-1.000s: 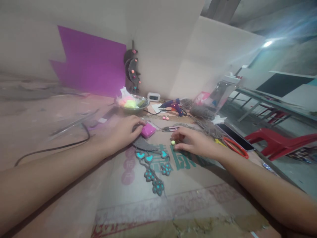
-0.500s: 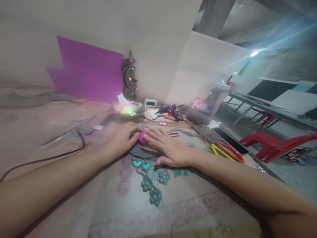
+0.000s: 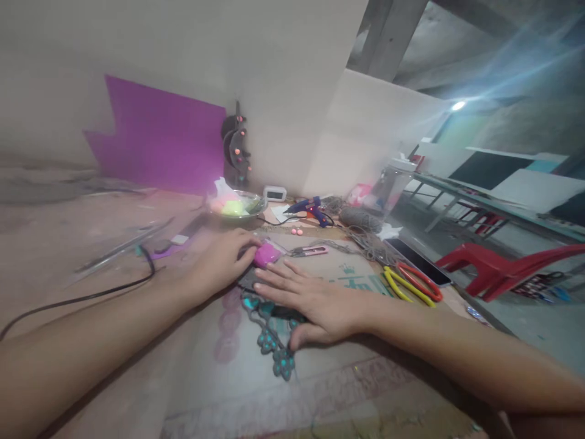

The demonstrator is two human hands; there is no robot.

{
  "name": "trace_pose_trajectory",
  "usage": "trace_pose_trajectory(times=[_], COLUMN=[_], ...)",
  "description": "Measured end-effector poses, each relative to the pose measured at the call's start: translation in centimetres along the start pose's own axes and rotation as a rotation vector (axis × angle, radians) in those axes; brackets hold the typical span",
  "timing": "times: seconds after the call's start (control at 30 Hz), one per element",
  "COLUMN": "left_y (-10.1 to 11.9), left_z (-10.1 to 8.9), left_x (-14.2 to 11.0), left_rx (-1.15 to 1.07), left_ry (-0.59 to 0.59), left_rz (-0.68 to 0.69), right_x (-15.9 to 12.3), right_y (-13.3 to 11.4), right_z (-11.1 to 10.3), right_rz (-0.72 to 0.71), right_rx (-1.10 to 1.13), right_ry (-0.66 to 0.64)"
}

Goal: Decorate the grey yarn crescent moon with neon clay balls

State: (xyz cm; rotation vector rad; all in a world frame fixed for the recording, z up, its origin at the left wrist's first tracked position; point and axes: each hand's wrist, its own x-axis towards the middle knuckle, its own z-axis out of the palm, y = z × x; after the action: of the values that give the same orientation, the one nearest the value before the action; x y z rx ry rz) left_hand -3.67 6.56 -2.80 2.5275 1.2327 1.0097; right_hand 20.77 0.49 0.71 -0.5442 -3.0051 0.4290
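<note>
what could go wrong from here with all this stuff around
The right hand is spread over the turquoise-dotted ornament, so pressing down might bend or shift it. The glue gun shows a red light and lies near the grey yarn; if hot, it could burn skin or scorch strands. The pink cutter lies just beyond the right hand; a careless reach might knock it.

Note purple board (image 3: 167,140) upright at back left, grey ornament (image 3: 236,149) dotted with pink just beside it. Find bowl (image 3: 237,214) in front, white clock (image 3: 275,194) near its right, then blue glue gun (image 3: 311,205). Record grey yarn (image 3: 361,218), dark-screened phone (image 3: 418,259) and red-and-yellow-handled tool (image 3: 411,285) at right. Observe red chair (image 3: 479,265) farther right.
</note>
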Motion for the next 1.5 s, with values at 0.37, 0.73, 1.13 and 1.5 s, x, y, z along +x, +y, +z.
trace_pose_trajectory(times=[0.37,0.73,1.13,1.5], left_y=[0.4,0.2,0.5,2.3], left_z=[0.0,0.0,-0.2,-0.1], left_x=[0.1,-0.2,-0.3,-0.2], left_rx=[0.018,0.019,0.078,0.084], left_ry=[-0.011,-0.002,0.004,-0.101], left_rz=[-0.007,-0.015,0.066,0.053], right_x=[-4.3,0.4,-0.1,-6.7], right_y=[1.5,3.5,0.3,0.5], right_z=[-0.7,-1.1,-0.2,-0.1], right_rz=[0.235,0.103,0.007,0.221], right_rx=[-0.001,-0.038,-0.008,-0.018], right_ry=[-0.009,-0.017,0.0,-0.035])
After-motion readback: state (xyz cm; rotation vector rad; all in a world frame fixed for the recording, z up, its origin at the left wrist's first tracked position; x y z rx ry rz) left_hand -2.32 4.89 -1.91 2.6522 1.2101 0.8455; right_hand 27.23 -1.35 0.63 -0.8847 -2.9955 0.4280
